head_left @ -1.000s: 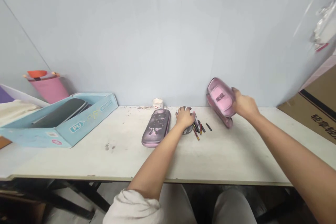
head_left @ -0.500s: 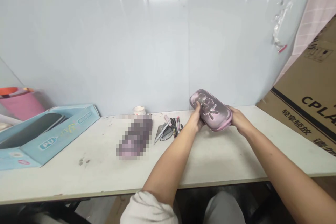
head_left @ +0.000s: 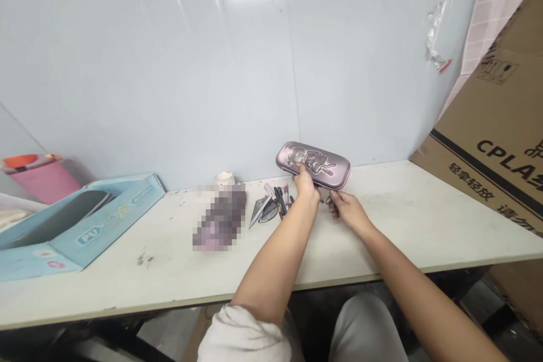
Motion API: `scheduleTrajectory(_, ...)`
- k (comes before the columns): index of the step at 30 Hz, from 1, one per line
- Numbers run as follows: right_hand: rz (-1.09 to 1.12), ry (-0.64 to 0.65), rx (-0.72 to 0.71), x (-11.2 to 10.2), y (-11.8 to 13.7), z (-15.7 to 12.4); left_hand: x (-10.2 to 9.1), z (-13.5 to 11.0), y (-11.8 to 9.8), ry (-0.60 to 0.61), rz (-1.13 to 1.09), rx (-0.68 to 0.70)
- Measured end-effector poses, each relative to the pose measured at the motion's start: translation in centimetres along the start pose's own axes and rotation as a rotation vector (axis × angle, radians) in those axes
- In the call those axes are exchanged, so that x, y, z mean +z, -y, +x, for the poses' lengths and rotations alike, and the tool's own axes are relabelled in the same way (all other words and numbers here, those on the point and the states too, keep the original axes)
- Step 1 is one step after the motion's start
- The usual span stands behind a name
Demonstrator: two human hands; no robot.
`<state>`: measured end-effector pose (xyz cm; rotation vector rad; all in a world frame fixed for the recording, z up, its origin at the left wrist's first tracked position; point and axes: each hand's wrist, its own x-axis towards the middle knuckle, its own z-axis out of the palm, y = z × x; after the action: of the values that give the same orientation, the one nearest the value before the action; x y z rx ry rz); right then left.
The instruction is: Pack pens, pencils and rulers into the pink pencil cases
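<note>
Left hand (head_left: 305,184) grips the case (head_left: 316,165) alone; right fingers (head_left: 333,202) pinch narrow beneath (holding what, unclear), so it could slip onto the pens (head_left: 280,199).

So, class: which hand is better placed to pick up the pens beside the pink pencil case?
Right hand, probably. The left hand is closed on the pink pencil case, so it is occupied, though nearer the pens. The right sits at the case's lower edge, apparently not gripping it.
</note>
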<state>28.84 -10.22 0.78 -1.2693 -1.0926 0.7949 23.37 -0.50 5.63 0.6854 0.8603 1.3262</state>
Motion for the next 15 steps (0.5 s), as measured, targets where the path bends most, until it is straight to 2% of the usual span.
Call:
scheduleTrajectory(3, -0.368, 0.037, -0.183, -1.1, 0.7, -1.0, -0.7, -0.2, -1.6, -0.090, 0.172, 0.134)
scheduleTrajectory(6, -0.604, -0.012, -0.233, -3.5, 1.4, -1.5, -1.6, -0.3, -3.3, -0.027, 0.427, 0.361)
scheduleTrajectory(8, -0.644, -0.006, -0.212, -5.5, 2.1, -1.2, -2.1, -0.6, -4.0, 0.085, 0.591, 0.451)
scheduleTrajectory(11, -0.614, 0.043, -0.217, -8.4, 3.3, -0.2, -2.8, -1.9, -4.0, 0.254, 0.744, 0.439)
scheduleTrajectory(12, -0.580, 0.023, -0.215, -9.3, 3.8, 0.1, -3.0, -2.6, -3.9, 0.340, 0.785, 0.432)
scheduleTrajectory(13, -0.546, 0.000, -0.211, -10.2, 4.1, 0.3, -3.4, -3.5, -3.8, 0.444, 0.825, 0.427)
scheduleTrajectory(15, -0.485, -0.064, -0.188, -11.7, 4.4, 0.3, -4.2, -5.2, -3.7, 0.775, 0.898, 0.395)
